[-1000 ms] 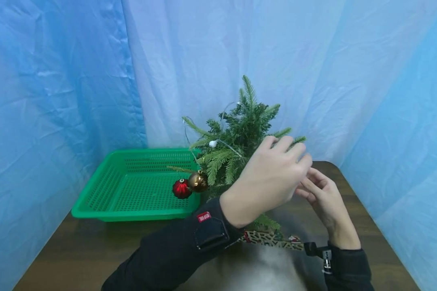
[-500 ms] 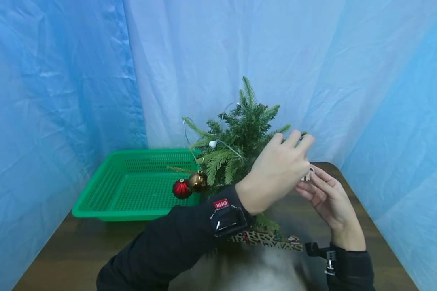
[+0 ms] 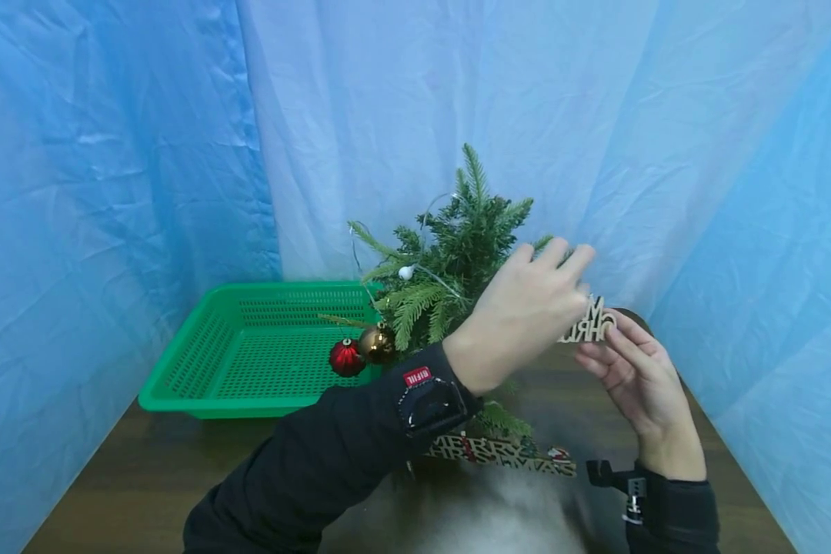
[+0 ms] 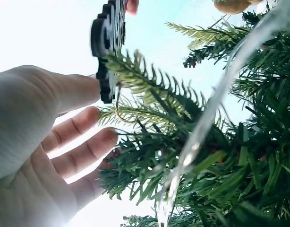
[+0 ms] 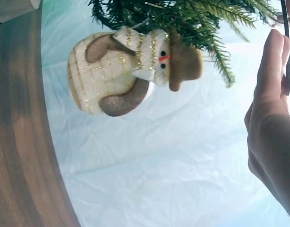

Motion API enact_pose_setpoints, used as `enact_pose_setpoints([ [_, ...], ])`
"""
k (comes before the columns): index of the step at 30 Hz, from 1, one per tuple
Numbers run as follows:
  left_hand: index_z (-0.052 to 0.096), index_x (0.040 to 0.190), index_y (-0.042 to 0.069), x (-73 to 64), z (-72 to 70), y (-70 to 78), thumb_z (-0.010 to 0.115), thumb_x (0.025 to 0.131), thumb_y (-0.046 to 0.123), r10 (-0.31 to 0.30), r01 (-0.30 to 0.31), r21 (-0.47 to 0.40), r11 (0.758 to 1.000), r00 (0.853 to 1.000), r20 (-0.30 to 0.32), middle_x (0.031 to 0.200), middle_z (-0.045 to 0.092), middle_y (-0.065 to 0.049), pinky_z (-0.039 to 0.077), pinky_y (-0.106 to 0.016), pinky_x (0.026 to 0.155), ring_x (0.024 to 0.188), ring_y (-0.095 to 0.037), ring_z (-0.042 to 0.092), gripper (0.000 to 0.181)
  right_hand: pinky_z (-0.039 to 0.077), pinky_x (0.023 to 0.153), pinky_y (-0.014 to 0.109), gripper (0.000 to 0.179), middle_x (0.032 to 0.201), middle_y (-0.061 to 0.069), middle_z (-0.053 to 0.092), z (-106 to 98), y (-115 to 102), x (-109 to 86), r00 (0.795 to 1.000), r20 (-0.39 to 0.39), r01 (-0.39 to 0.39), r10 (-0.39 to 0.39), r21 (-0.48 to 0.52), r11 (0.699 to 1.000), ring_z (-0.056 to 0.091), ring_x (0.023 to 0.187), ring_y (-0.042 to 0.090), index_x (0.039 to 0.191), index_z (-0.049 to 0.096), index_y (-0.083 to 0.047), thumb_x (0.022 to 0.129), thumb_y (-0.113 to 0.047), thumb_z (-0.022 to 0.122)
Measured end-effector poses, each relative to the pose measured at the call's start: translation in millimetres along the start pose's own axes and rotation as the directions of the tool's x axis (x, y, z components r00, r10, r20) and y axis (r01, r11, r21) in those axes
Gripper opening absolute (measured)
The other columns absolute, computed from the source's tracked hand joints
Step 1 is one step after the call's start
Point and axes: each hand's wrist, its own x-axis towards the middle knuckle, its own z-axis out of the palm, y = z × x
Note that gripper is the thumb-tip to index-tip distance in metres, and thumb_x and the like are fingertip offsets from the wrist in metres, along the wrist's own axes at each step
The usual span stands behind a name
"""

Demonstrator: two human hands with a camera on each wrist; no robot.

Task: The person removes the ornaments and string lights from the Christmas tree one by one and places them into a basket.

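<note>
A small wooden letter sign (image 3: pixel 587 327) hangs at the right side of the Christmas tree (image 3: pixel 443 254). My right hand (image 3: pixel 640 385) pinches the sign's right end between thumb and fingers. My left hand (image 3: pixel 529 312) reaches across the tree's front with its back to the head camera. In the left wrist view its thumb presses the end of the sign (image 4: pixel 107 52), seen edge-on beside a branch tip; the other fingers spread below. A thin loop of cord (image 4: pixel 118 106) shows by the branch. Past the right hand, a snowman ornament (image 5: pixel 116 71) hangs from the tree.
A green plastic basket (image 3: pixel 249 404) stands left of the tree. Red bauble (image 3: pixel 346 358) and gold bauble (image 3: pixel 377 345) hang over its right edge. A larger MERRY CHRISTMAS sign (image 3: pixel 498 455) is low in front of the tree. A light string (image 3: pixel 435 278) with a white bulb crosses the branches.
The right hand has shifted right and slightly down, and more of the small sign shows between the hands. The left hand has risen a little.
</note>
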Motion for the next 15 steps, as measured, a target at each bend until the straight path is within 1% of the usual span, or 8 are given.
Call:
enact_pose_setpoints([
  [2, 0.077, 0.109, 0.023, 0.4, -0.4, -0.7, 0.06, 0.101, 0.016, 0.011, -0.012, -0.026, 1.0, 1.0, -0.015, 0.122, 0.06, 0.003, 0.051, -0.026, 0.082, 0.104, -0.014, 0.057, 0.02, 0.055, 0.091, 0.042, 0.039, 0.125, 0.02, 0.066, 1.3, -0.7, -0.5, 1.0, -0.008, 0.02, -0.02, -0.002, 1.0, 0.071, 0.104, 0.031, 0.135, 0.057, 0.006, 0.11, 0.003, 0.027],
  [4, 0.076, 0.113, 0.021, 1.1, -0.8, -1.1, 0.058, 0.102, 0.013, 0.021, -0.022, -0.056, 0.998, 1.0, -0.018, 0.121, 0.062, 0.003, 0.052, -0.026, 0.084, 0.103, -0.013, 0.06, 0.023, 0.055, 0.091, 0.043, 0.039, 0.126, 0.02, 0.065, 3.5, -1.6, -0.9, 0.999, -0.019, 0.044, -0.044, -0.009, 0.999, 0.071, 0.105, 0.032, 0.136, 0.056, 0.006, 0.109, 0.003, 0.028],
  [8, 0.072, 0.121, 0.014, 2.3, -2.3, -3.8, 0.058, 0.101, 0.01, 0.046, -0.047, -0.11, 0.993, 0.999, -0.013, 0.117, 0.067, 0.003, 0.053, -0.023, 0.086, 0.097, -0.011, 0.064, 0.025, 0.056, 0.09, 0.042, 0.037, 0.126, 0.021, 0.065, 8.9, -4.2, -2.1, 0.995, -0.045, 0.084, -0.085, -0.011, 0.996, 0.071, 0.106, 0.032, 0.136, 0.056, 0.007, 0.109, 0.003, 0.03],
  [12, 0.072, 0.12, 0.011, 3.4, -2.0, -8.4, 0.056, 0.102, 0.007, 0.056, -0.061, -0.151, 0.987, 0.998, -0.042, 0.111, 0.069, 0.003, 0.052, -0.017, 0.083, 0.089, -0.008, 0.063, 0.024, 0.057, 0.088, 0.041, 0.037, 0.126, 0.021, 0.065, 13.5, -7.1, -3.2, 0.992, -0.061, 0.107, -0.107, -0.01, 0.994, 0.071, 0.104, 0.032, 0.133, 0.057, 0.007, 0.109, 0.003, 0.03],
  [15, 0.072, 0.119, 0.01, 3.6, -0.4, -11.3, 0.055, 0.104, 0.006, 0.034, -0.049, -0.21, 0.976, 0.997, -0.075, 0.112, 0.07, 0.001, 0.051, -0.015, 0.084, 0.089, -0.008, 0.064, 0.023, 0.058, 0.087, 0.041, 0.036, 0.125, 0.021, 0.066, 16.3, -9.1, -4.0, 0.991, -0.075, 0.108, -0.108, -0.006, 0.994, 0.071, 0.102, 0.031, 0.133, 0.058, 0.006, 0.109, 0.003, 0.031],
])
